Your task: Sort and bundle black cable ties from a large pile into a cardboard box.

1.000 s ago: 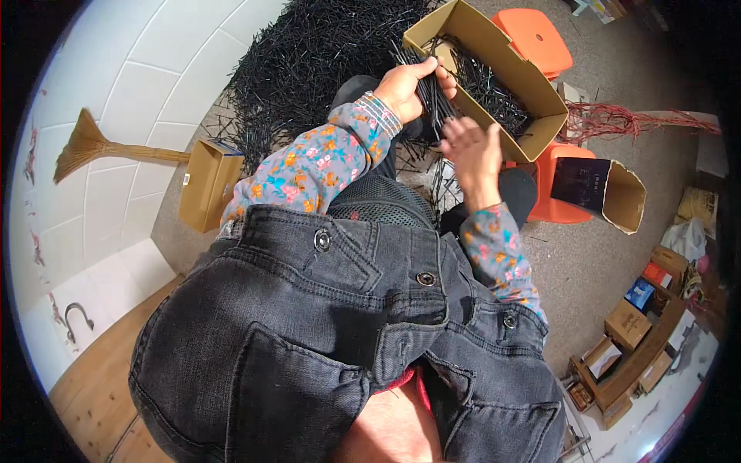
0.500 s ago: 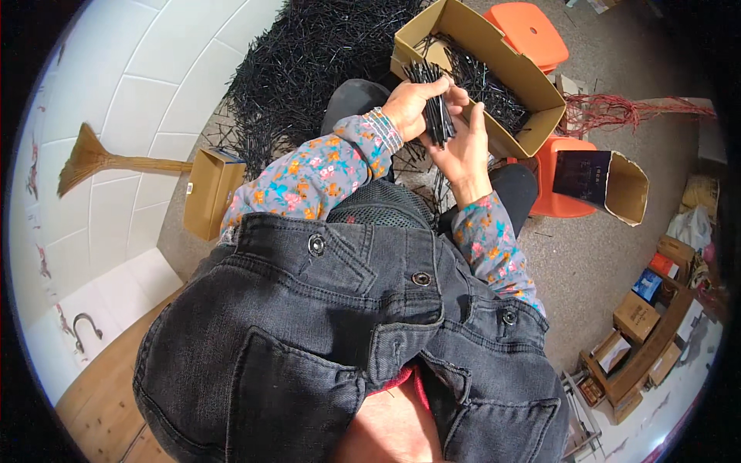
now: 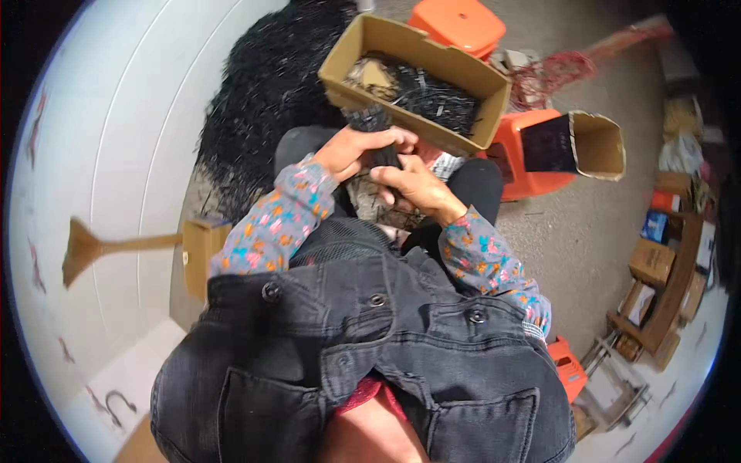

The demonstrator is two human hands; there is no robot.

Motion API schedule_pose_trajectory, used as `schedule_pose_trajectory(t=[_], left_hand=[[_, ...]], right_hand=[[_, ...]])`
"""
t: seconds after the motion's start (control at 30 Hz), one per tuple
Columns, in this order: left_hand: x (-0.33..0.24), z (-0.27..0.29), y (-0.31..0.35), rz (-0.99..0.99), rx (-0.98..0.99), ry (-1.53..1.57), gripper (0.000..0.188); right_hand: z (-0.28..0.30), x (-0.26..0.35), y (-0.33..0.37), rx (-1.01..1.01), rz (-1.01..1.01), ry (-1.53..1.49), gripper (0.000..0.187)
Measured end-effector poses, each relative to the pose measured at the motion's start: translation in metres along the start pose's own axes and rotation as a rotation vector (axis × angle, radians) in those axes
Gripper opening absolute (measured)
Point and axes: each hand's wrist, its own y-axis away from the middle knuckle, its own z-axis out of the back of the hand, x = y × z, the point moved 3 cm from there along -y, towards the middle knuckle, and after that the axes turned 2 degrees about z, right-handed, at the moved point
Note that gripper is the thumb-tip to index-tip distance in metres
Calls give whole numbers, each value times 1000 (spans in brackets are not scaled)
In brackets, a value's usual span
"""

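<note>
A thick bundle of thin black strips is gripped between my two hands, just in front of the cardboard box. My left hand wraps round its upper part, and the strips' ends stick up past the fingers. Lower down, my right hand closes on the bundle with the thumb across it. Beyond them, the open cardboard box holds many loose black strips and a tan cardboard piece. A large heap of similar strips covers the floor to the left.
Orange stools stand behind and right of the box; a dark open carton lies on the right one. Red netting or cord is beyond. A straw broom and small box are left, a cluttered shelf right.
My right hand has gone from an open palm beside the bundle to gripping its lower end. Both hands are lower and further left in the picture, and the whole view has shifted.
</note>
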Motion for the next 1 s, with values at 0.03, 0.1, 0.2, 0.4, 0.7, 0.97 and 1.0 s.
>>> schedule_pose_trajectory(t=[0.03,0.1,0.2,0.4,0.7,0.97,1.0], left_hand=[[-2,-4,-1,-13,11,-55,37],[-5,-1,1,20,-114,-79,38],[-23,21,8,-158,-392,-519,27],[-40,70,53,-402,-826,-1411,23],[-30,100,54,-218,-846,-1416,17],[-37,100,44,-148,-883,-1385,14],[-38,99,42,-144,-882,-1392,13]], right_hand=[[5,5,4,-17,24,78,21],[28,19,16,-79,58,154,21],[87,64,53,-368,75,566,23],[236,145,210,-1159,-251,1231,27],[415,78,185,-845,-915,1701,24],[503,12,150,-859,-953,1486,27],[505,4,148,-764,-986,1471,28]])
